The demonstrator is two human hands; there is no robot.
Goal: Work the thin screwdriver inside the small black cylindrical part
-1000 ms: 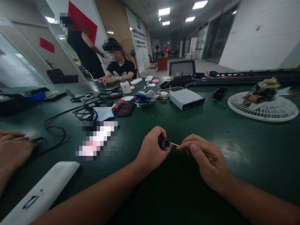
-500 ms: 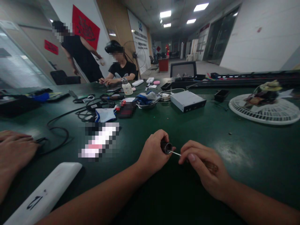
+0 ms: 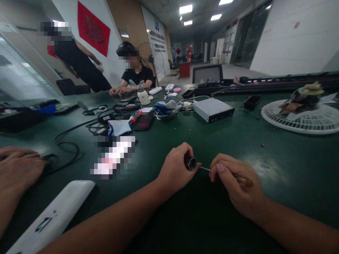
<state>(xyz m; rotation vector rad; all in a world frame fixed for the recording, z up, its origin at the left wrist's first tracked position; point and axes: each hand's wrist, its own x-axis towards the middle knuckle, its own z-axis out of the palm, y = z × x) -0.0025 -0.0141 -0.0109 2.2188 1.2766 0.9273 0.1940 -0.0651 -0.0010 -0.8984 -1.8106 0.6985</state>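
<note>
While both forearms reach over the near edge of the dark green tabletop [image 3: 227, 141], the left hand [image 3: 173, 169] grips a dark metal cylinder [image 3: 190, 163] in curled fingers. The right hand [image 3: 234, 185] pinches an amber-handled screwdriver [image 3: 239, 180], its thin steel shaft pointing toward the cylinder's open end, just beside it. Another person's relaxed hand [image 3: 18, 165] rests near the tabletop's left edge.

Electronics workshop (green workbench [image 3: 227, 148], cables [image 3: 76, 128])
</note>
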